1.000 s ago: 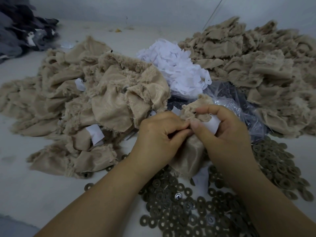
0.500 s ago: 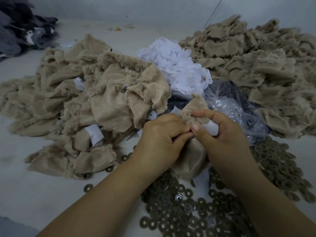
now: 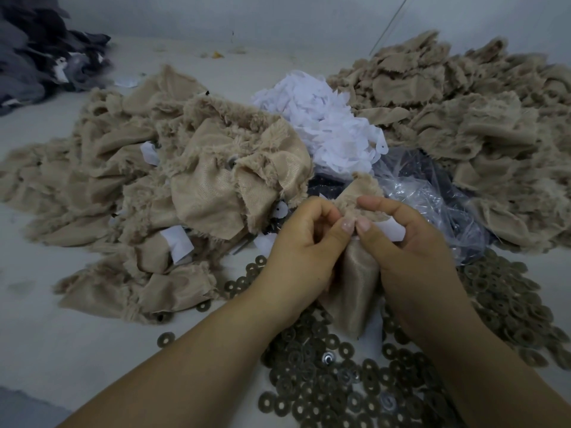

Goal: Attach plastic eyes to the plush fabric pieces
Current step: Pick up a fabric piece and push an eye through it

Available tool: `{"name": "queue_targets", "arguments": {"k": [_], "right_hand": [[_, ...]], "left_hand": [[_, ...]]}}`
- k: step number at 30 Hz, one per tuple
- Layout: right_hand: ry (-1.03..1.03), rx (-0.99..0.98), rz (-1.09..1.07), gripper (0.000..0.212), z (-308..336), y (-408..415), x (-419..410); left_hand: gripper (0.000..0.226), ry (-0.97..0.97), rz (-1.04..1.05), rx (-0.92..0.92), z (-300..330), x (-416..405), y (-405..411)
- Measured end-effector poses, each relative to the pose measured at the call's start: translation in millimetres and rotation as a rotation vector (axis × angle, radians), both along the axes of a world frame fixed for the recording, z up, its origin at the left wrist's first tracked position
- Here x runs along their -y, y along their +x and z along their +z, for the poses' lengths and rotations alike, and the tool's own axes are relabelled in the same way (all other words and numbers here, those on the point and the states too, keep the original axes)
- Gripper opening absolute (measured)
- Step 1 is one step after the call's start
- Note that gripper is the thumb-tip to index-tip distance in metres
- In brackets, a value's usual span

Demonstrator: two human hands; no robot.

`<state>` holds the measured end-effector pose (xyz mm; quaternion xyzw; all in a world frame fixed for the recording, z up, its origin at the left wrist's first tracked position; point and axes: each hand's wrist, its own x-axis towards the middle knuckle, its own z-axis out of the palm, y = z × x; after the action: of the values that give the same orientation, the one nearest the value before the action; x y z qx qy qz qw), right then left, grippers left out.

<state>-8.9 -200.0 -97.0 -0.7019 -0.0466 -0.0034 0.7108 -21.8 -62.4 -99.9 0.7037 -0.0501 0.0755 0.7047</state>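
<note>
Mid eye-fitting, I judge: my left hand [image 3: 301, 242] & right hand [image 3: 411, 242] together, thumbs touching, both pinching plush piece [image 3: 355, 288] held above washers [image 3: 324, 381] on table; eye itself hidden; next prob. needs a washer pressed on from behind.

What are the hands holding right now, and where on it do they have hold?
Both hands, left and right, pinch one tan plush fabric piece near its fuzzy top edge, thumbs together; the right also holds a white paper slip.
</note>
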Motion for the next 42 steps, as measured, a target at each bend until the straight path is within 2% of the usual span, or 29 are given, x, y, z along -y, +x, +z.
{"name": "queue_targets", "arguments": {"k": [9,16,23,29,31,35,38,40,42], "right_hand": [[0.066,-0.011,0.031,0.018,-7.1,-2.1,-6.2],[0.134,-0.043,0.039,0.02,-9.4,-3.2,-13.9],[0.146,-0.012,0.093,0.024,-7.7,-4.1,-15.5],[0.319,-0.074,0.187,0.02,-7.3,-0.6,-14.6],[0.265,-0.057,0.199,0.025,-5.1,-2.0,-11.3],[-0.094,0.206,0.115,0.03,-1.6,-9.3,-11.5],[-0.107,0.251,0.126,0.033,-1.4,-13.3,-13.6],[-0.051,0.171,0.056,0.023,-0.1,-13.0,-13.6],[0.008,0.069,-0.049,0.032,1.2,-11.5,-12.9]], "left_hand": [[0.02,0.051,-0.033,0.035,-0.7,3.9,-2.6],[0.019,-0.106,-0.079,0.056,-2.6,6.5,-2.8],[0.018,-0.127,-0.066,0.069,-3.0,6.3,-2.0],[0.018,-0.133,-0.002,0.063,1.2,5.1,0.8],[0.022,-0.149,0.041,0.052,3.2,0.5,4.3],[0.027,-0.206,0.128,-0.047,4.5,-7.8,6.4],[0.043,-0.167,0.1,-0.091,4.5,-11.1,6.8],[0.036,-0.146,0.076,-0.076,3.2,-11.6,7.0],[0.019,-0.101,0.063,-0.028,2.3,-11.2,6.5]]}}
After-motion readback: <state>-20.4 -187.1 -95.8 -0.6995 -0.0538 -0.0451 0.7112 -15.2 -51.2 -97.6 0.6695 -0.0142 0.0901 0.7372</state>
